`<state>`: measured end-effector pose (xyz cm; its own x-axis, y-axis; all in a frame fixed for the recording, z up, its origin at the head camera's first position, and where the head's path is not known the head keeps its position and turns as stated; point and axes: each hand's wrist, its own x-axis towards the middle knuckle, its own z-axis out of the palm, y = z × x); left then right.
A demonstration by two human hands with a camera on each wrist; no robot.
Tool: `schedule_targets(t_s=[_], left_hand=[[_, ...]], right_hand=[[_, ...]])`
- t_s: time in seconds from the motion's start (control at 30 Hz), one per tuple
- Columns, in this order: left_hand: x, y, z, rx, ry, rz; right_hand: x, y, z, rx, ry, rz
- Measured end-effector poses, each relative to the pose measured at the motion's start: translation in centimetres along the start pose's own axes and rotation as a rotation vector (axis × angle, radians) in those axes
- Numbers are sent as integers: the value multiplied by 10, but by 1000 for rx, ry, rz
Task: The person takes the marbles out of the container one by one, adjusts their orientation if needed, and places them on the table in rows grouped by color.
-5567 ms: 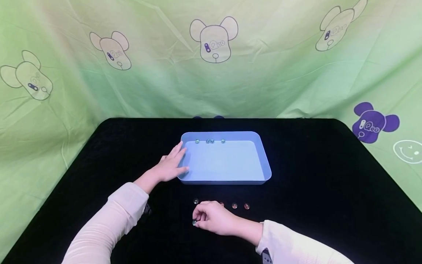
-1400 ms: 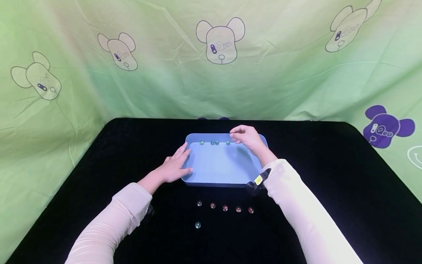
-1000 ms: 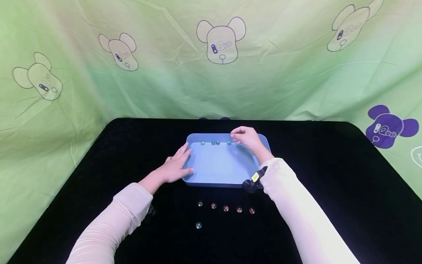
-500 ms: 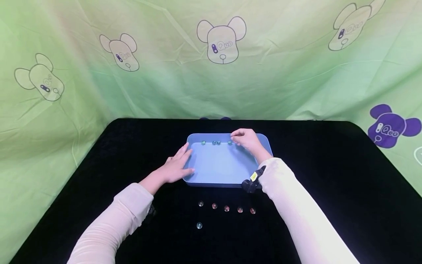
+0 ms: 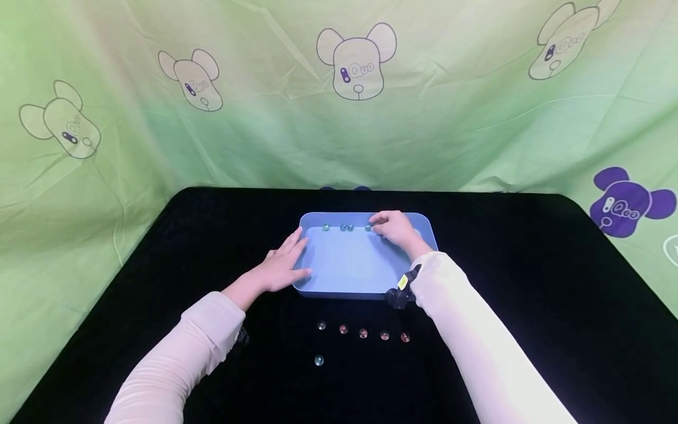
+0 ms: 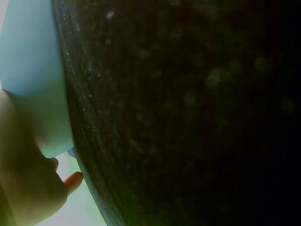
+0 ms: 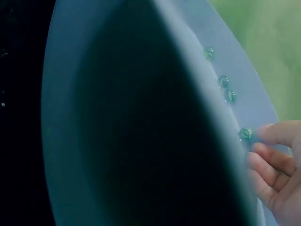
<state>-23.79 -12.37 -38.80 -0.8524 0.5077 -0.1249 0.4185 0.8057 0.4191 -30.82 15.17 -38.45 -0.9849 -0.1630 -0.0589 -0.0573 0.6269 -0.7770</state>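
Note:
A shallow blue tray (image 5: 341, 268) lies on the black table. My left hand (image 5: 278, 272) rests on its left edge with fingers spread; the left wrist view shows that hand (image 6: 33, 193) beside the tray wall (image 6: 35, 56). Along the far wall inside sit several green-blue glass marbles, among them a leftmost marble (image 5: 325, 227) and a rightmost marble (image 5: 368, 227). My right hand (image 5: 397, 228) reaches over the far right part of the tray, fingers bent. In the right wrist view its fingertips (image 7: 264, 133) are right by the rightmost marble (image 7: 246, 134). I cannot tell whether they pinch anything.
In front of the tray, a row of several marbles lies on the table, a clear one (image 5: 321, 325) at left and reddish ones (image 5: 363, 334) to its right. One bluish marble (image 5: 319, 360) lies nearer. A green curtain (image 5: 254, 141) hangs behind the table.
My right hand has gone from the table marbles to the tray's far side, and over the last second has lowered slightly toward the rightmost marble. The left hand stays at the tray's left edge.

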Motion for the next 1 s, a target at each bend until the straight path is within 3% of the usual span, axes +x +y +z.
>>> schedule_targets(t_s=[0.23, 0.47, 0.7, 1.0], left_hand=[[-1, 0, -2, -1, -12, -18], [0, 0, 0, -1, -7, -11], [-1, 1, 0, -3, -13, -15], [0, 0, 0, 0, -6, -8]], right_hand=[[2, 0, 3, -93, -42, -7], [22, 25, 12, -118, -32, -67], [1, -1, 9, -178, 27, -67], [1, -3, 11, -256, 34, -64]])
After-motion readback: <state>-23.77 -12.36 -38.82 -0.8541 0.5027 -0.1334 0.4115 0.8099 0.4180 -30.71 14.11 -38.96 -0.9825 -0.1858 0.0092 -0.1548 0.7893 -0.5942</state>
